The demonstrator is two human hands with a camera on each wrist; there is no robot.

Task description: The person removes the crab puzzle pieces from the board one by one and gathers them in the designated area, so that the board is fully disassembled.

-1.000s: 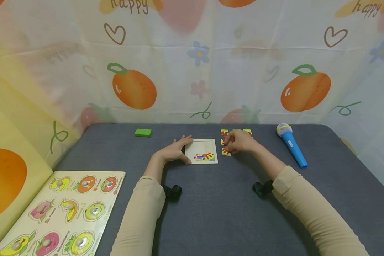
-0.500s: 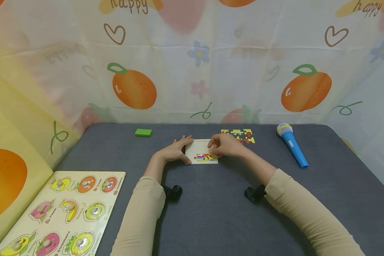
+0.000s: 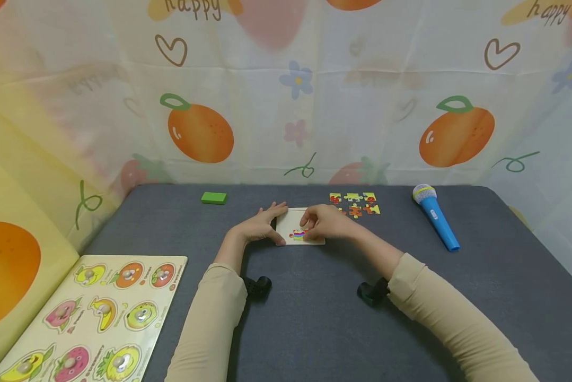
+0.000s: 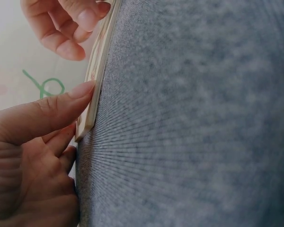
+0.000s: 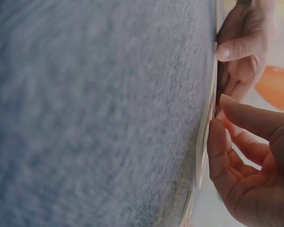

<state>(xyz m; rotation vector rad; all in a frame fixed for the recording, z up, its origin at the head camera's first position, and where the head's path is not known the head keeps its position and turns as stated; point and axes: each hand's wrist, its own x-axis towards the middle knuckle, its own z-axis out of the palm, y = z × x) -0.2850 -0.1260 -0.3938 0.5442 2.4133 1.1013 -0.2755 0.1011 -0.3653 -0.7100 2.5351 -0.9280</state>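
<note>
A small pale wooden puzzle tray (image 3: 292,215) lies flat on the dark table. Colourful puzzle pieces (image 3: 297,234) with a rainbow stripe fill part of its near side. My left hand (image 3: 256,225) holds the tray's left side, thumb at the near corner and fingers towards the far one; the left wrist view shows the thumb (image 4: 80,91) on the rim. Over the tray's right half, my right hand (image 3: 331,222) bends its thumb and fingertips low towards the pieces, pinching a small puzzle piece that the fingers hide. In the right wrist view those fingertips (image 5: 217,126) come right at the tray's surface.
Several loose yellow-and-red puzzle pieces (image 3: 355,210) lie beyond my right hand. A blue toy microphone (image 3: 437,220) rests farther right. A green block (image 3: 213,198) sits at the back left, and a large fruit knob board (image 3: 85,302) lies at the near left.
My right hand has moved left from the loose pieces to over the tray. The nearest loose piece, with red rays, has left its place on the table. The left hand stays put.
</note>
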